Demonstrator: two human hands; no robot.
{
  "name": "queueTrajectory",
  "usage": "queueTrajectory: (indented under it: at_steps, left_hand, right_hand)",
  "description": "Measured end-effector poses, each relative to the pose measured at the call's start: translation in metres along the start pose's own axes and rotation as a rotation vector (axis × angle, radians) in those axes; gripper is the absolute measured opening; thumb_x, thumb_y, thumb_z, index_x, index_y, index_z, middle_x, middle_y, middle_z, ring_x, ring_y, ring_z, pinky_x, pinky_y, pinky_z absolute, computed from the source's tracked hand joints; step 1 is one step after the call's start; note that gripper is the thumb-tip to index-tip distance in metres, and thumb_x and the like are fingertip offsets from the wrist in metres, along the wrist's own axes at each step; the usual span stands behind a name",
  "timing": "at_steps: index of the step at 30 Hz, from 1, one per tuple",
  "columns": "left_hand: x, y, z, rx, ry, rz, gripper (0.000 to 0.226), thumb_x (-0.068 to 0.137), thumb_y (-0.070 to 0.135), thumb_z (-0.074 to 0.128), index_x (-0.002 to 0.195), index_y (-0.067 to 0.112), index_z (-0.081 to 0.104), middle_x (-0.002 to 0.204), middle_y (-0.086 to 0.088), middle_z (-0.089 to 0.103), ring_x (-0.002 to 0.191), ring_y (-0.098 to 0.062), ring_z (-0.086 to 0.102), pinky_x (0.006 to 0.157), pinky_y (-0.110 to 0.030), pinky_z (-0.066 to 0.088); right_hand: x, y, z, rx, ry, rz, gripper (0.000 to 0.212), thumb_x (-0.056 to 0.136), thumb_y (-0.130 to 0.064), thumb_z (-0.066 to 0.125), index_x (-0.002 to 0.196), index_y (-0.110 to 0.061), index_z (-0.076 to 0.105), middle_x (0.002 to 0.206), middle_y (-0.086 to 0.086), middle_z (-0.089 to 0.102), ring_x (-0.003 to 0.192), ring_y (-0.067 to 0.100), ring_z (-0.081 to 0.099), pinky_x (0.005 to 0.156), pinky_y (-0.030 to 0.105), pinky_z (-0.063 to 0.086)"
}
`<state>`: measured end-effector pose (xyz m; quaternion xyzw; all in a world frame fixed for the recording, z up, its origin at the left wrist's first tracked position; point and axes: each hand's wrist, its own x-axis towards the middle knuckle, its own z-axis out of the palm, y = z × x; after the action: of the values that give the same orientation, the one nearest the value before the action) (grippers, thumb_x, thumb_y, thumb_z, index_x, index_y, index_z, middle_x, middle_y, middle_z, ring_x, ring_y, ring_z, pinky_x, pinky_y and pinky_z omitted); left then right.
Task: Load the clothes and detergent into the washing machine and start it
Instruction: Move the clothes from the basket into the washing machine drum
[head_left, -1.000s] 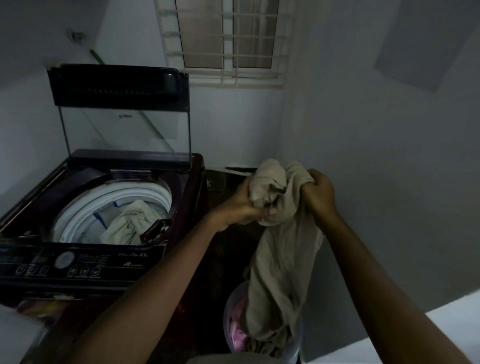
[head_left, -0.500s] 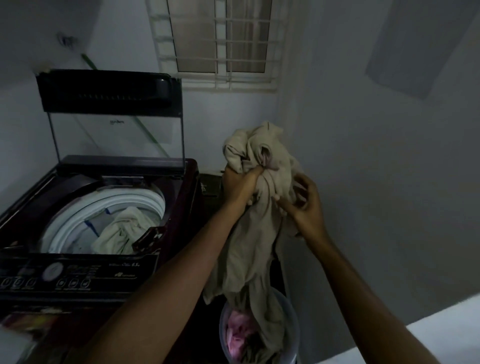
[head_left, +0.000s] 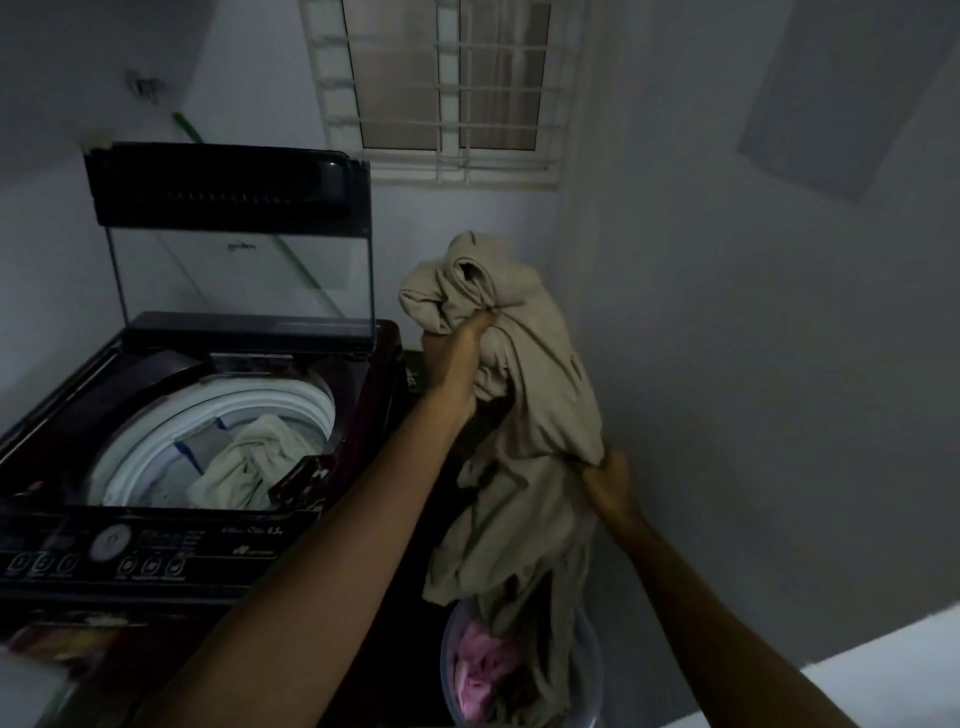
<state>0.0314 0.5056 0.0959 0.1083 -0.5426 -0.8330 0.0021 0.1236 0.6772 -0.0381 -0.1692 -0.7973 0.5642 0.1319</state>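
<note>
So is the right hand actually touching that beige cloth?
Touching. The head view shows the right hand gripping a fold of the beige cloth at its right edge, fingers curled round it; the left hand holds the bunched top.

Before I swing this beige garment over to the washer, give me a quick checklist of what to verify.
1. Lid raised: ok.
2. Room in the drum beside the pale garment already inside: ok.
3. Left grip holds the beige garment at its bunched top: ok.
4. Right grip holds it lower down: ok.
5. Garment's tail free of the basket: not ok, it hangs inside, by the pink cloth.
6. Detergent added: cannot tell.
</note>
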Motion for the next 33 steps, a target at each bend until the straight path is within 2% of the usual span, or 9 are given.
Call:
queueTrajectory:
  at_steps: [8,13,16,19,21,24,28,30,33]
  left_hand:
    - [0.014,-0.012,-0.039,0.815,-0.058,0.309,0.074,0.066,0.023,0.088,0.131,0.013,0.055,0.130,-0.008,0.061,0.118,-0.023,0.058,0.090,-0.021,0.042]
    - [0.000,-0.035,-0.037,0.613,-0.500,0.131,0.105,0.061,0.007,0.092,0.146,0.016,0.030,0.141,-0.002,0.051,0.129,-0.017,0.051,0.104,-0.027,0.042]
    - [-0.006,-0.047,-0.037,0.720,-0.668,0.142,0.146,0.046,0.034,0.099,0.153,0.035,0.000,0.160,0.008,0.021,0.145,-0.009,0.027,0.118,-0.034,0.029]
    - [-0.018,-0.053,-0.032,0.882,-0.514,0.378,0.147,0.042,0.046,0.097,0.148,0.043,-0.005,0.159,0.015,0.003,0.149,-0.010,0.006,0.121,-0.030,0.011]
    - [-0.023,-0.053,-0.029,0.792,-0.386,0.494,0.127,0.043,0.049,0.094,0.147,0.040,0.022,0.150,0.008,0.032,0.140,-0.014,0.032,0.115,-0.030,0.030]
    - [-0.025,-0.052,-0.026,0.609,-0.228,0.358,0.094,0.041,0.053,0.082,0.127,0.031,0.051,0.123,0.007,0.059,0.116,-0.015,0.059,0.096,-0.031,0.050]
    - [-0.019,-0.045,-0.018,0.449,-0.070,0.234,0.086,0.047,0.038,0.093,0.125,0.024,0.058,0.121,0.005,0.065,0.109,-0.012,0.063,0.097,-0.030,0.052]
    - [-0.017,-0.036,-0.013,0.347,-0.017,0.213,0.090,0.051,0.031,0.095,0.132,0.021,0.057,0.122,0.007,0.065,0.107,-0.009,0.063,0.097,-0.027,0.051]
    - [-0.019,-0.021,-0.006,0.128,-0.007,0.172,0.081,0.059,0.020,0.092,0.133,0.021,0.058,0.121,0.007,0.068,0.105,-0.008,0.065,0.093,-0.026,0.053]
  right_hand:
    - [0.020,-0.073,-0.062,-0.064,0.227,-0.204,0.026,0.075,-0.020,0.056,0.096,-0.005,0.059,0.087,0.009,0.063,0.077,0.017,0.056,0.060,0.014,0.041]
    - [0.028,-0.124,-0.043,-0.127,0.236,-0.208,0.029,0.068,-0.028,0.048,0.093,-0.016,0.058,0.086,0.002,0.063,0.080,0.020,0.058,0.069,0.030,0.044]
    - [0.025,-0.141,-0.026,-0.145,0.099,-0.170,0.025,0.071,-0.031,0.052,0.094,-0.022,0.054,0.093,0.000,0.061,0.084,0.019,0.057,0.075,0.031,0.045]
    - [0.018,-0.150,-0.014,-0.098,-0.106,-0.149,0.027,0.082,-0.011,0.061,0.108,-0.014,0.055,0.102,0.002,0.060,0.094,0.018,0.057,0.083,0.031,0.047]
    - [0.011,-0.158,-0.013,-0.013,-0.254,-0.101,0.042,0.080,0.003,0.059,0.120,-0.006,0.053,0.107,0.006,0.061,0.099,0.022,0.059,0.085,0.033,0.050]
    - [0.004,-0.166,-0.022,0.206,-0.433,-0.061,0.054,0.077,0.011,0.057,0.127,-0.009,0.054,0.115,0.008,0.065,0.102,0.023,0.064,0.082,0.035,0.056]
    - [-0.007,-0.141,-0.032,0.277,-0.239,-0.159,0.047,0.085,-0.003,0.067,0.126,-0.023,0.055,0.124,-0.007,0.060,0.113,0.008,0.058,0.086,0.020,0.052]
    - [-0.013,-0.112,-0.031,0.207,-0.084,-0.137,0.072,0.079,-0.015,0.077,0.141,-0.022,0.042,0.142,-0.007,0.045,0.126,0.008,0.045,0.097,0.025,0.044]
    - [-0.026,-0.067,-0.015,0.111,-0.179,-0.014,0.118,0.064,-0.027,0.089,0.152,-0.026,0.010,0.149,-0.019,0.020,0.132,0.001,0.029,0.103,0.027,0.035]
